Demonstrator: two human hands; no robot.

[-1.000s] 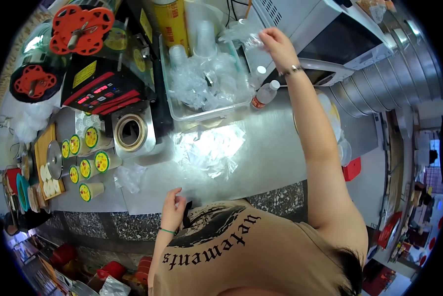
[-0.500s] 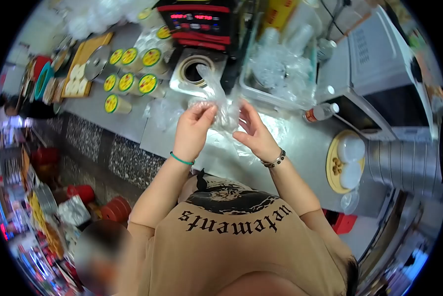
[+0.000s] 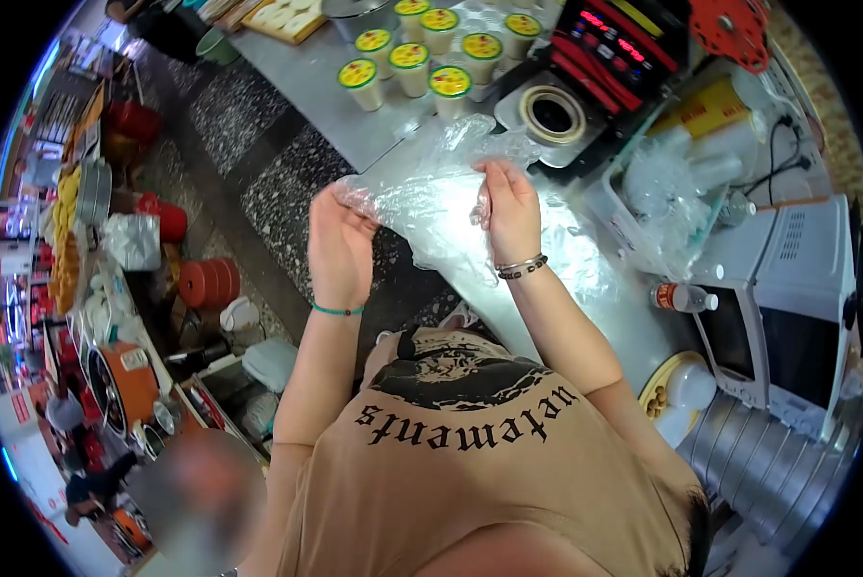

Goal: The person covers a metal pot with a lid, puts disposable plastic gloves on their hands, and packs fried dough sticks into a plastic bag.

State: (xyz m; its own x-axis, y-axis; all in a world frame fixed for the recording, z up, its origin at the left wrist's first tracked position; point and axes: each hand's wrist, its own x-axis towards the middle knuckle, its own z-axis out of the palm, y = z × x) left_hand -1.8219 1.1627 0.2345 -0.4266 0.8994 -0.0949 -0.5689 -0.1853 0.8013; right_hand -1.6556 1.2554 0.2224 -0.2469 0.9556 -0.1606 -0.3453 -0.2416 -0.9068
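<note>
Brightly lit, washed out by white glare on the table [image 3: 306, 77] and on clear plastic [image 3: 407, 207]. Curved strongly toward the rim, fringed blue at left, black in the corners. Fairly sharp near the middle, smeared roundly at lower left.

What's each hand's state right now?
Left hand: closed, gripping one side of the clear plastic bag.
Right hand: closed, pinching its other side.

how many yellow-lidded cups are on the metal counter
8 yellow-lidded cups: four nearest the clear plastic bag, two behind them, two toward the black-and-red machine; more may be out of frame.
</note>
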